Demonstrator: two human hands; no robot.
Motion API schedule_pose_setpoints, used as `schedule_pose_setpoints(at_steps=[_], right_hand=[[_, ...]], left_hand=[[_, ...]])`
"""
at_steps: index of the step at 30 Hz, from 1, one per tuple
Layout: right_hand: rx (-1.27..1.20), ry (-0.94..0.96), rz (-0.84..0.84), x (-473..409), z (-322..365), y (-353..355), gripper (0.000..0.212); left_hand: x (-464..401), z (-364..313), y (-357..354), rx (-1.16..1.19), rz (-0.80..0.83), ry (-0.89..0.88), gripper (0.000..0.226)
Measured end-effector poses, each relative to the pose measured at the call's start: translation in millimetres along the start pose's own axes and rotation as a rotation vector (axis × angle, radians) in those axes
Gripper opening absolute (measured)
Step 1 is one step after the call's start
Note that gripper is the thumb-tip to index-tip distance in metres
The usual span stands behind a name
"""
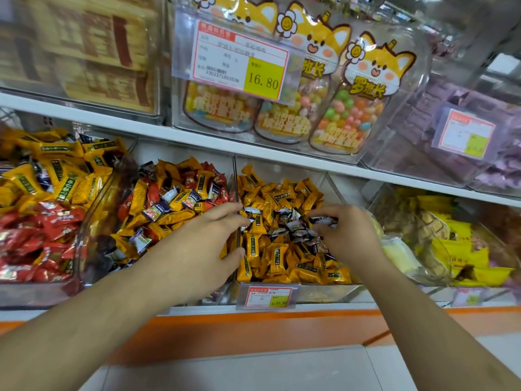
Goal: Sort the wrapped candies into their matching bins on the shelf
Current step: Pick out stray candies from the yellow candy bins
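Clearly unfinished: dark-wrapped candies [293, 224] strewn across yellow-candy bin [282, 294]. Right hand [346, 235] fingers pinch one; left hand [208, 238], fingers extended loosely, reaches over bin's left wall, holding nothing.

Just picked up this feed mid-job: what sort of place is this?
Most likely a shop's sweets aisle: clear bins of wrapped candies on a shelf, printed price tags, one reading 16.80, and bagged sweets above.

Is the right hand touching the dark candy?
Touching. The head view shows the right hand with its fingertips curled round the dark candy, pinching it above the bin of yellow candies.
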State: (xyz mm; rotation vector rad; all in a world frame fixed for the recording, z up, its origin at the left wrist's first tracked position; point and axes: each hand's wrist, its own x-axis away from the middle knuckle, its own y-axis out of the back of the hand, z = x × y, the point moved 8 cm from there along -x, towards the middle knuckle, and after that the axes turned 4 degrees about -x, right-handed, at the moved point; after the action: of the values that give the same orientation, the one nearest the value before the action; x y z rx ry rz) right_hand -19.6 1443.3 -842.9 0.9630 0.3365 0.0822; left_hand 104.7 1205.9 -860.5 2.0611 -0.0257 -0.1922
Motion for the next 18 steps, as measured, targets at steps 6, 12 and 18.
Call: schedule_pose_setpoints(at_steps=[6, 12, 18], right_hand=[[-0.44, -0.111, -0.057, 11, 17, 11, 0.02], [-0.672, -0.022, 0.078, 20, 78, -16, 0.025], [-0.581, 0.175, 0.189, 17, 149, -53, 0.029]], left_hand=[[1, -3, 7, 0.025, -0.032, -0.005, 0.049], [6, 3, 33, 0.125, -0.151, 0.072, 0.032], [22, 43, 64, 0.143, -0.243, 0.205, 0.027]])
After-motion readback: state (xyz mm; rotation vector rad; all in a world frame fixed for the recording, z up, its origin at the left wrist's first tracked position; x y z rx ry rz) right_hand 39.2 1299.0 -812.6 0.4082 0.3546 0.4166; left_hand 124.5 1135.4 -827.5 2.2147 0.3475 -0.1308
